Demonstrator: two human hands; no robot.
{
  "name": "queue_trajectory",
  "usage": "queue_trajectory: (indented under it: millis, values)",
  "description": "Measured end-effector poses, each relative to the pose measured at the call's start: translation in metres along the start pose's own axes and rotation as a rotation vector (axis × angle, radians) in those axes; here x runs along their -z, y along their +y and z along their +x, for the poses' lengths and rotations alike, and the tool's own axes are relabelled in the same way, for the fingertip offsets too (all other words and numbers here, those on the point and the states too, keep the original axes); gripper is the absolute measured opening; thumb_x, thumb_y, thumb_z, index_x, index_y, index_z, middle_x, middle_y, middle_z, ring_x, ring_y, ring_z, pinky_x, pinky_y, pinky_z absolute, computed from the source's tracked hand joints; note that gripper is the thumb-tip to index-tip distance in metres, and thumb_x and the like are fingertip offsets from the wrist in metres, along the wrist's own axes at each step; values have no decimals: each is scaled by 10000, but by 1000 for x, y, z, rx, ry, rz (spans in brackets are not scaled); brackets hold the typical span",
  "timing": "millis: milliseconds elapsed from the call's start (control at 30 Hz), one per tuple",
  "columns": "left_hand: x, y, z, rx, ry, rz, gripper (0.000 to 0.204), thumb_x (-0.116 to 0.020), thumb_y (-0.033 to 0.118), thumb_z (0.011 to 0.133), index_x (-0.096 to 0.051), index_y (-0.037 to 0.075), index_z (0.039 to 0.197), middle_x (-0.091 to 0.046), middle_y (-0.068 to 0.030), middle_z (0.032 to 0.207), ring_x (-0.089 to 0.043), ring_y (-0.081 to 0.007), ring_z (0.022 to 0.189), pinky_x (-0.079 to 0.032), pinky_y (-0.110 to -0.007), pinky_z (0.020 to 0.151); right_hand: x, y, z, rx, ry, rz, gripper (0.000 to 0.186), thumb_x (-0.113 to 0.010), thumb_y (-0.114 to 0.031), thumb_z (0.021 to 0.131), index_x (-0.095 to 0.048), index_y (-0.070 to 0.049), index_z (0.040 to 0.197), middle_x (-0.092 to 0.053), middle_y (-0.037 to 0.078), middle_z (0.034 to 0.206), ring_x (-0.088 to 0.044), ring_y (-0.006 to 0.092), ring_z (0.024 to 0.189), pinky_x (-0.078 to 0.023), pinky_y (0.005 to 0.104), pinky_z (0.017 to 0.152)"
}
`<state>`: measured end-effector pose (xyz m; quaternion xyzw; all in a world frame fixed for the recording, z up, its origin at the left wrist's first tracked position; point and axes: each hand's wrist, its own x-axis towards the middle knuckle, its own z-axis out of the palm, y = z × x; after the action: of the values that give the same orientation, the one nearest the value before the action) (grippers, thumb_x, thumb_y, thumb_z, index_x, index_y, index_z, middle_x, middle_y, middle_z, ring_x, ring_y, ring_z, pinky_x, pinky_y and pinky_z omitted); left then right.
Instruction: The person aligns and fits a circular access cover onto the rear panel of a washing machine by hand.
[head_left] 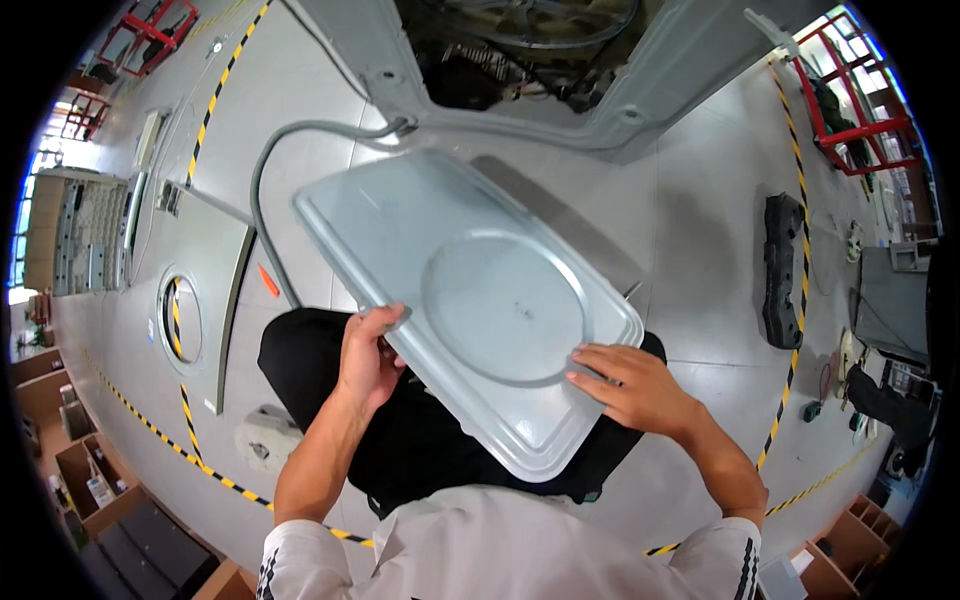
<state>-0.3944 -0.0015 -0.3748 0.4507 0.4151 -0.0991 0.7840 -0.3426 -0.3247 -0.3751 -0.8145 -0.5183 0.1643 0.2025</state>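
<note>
panel [510, 310] — pale grey | trousers [430, 440] — black | tape [793, 372]: yellow-black stripes

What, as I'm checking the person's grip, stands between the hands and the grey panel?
Nothing visible: the left hand holds the grey panel by its edge, and the right hand rests directly on its upper face.

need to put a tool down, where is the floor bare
Bare floor lies between the held grey panel and the long black part on the right. Left is crowded: hose, orange item and holed panel sit close.
</note>
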Motion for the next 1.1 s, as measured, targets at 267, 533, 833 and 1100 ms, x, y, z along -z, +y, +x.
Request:
queue_trajectory:
  millis: [267,533,833,1100]
  values:
    - [25,-7,-1,-206,-60,-159,412,-549,245,779,-517,-21,1092,-599,-130,955,-587,-250,881,-471,-370,804,13,53,21,-357,365,313,574,-618,-347,815,-457,-66,1288,-421,169,1343,-418,304,1231,-349,367,994]
    - [32,-4,-2,-313,-145,-161,419,-522,292,792,-534,-28,1063,-605,-148,943,-606,-253,840,-499,-370,733,-18,89,91,-849,375,818,464,-476,-428,914,-494,-16,700,-436,2,631,-375,93,623,-345,269,586]
    - [30,-2,-7,-517,-182,-53,423,-556,202,787,-478,-31,1132,-591,-129,952,-612,-240,827,-512,-353,717,-28,93,101,-827,743,807,469,-556,-377,894,-473,-58,561,-326,-88,554,-262,33,542,-206,245,479]
    - [27,14,4,-642,-32,202,451,-628,238,823,-476,-31,1151,-571,-91,1026,-557,-185,913,-460,-329,779,4,88,100,-797,928,699,525,-602,-360,856,-389,-8,531,-304,-38,510,-273,65,527,-234,284,460]
